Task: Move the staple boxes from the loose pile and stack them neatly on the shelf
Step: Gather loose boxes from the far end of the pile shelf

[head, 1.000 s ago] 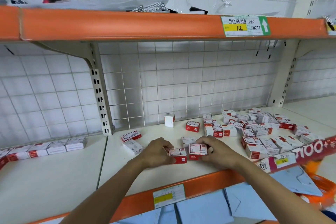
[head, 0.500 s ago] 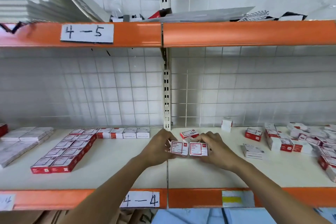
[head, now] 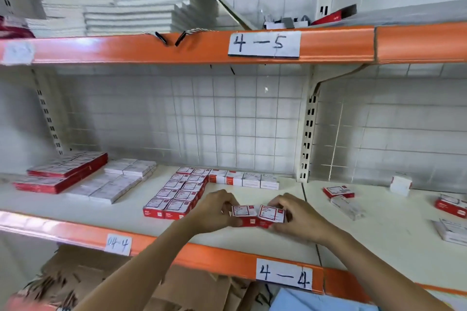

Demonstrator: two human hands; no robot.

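Staple boxes (head: 257,215), two side by side, red with white label tops

left hand (head: 214,212) and right hand (head: 300,217) each pinching one, just right of the neat rows (head: 178,195).

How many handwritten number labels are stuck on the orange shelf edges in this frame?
3. A "4-5" label on the upper shelf edge, a "04-4" label at the lower edge's left, and a "4-4" label further right. A blurred white patch at upper left may be another.

Left hand (head: 214,212) and right hand (head: 298,217) each grip a staple box (head: 243,213) above the shelf (head: 278,242).
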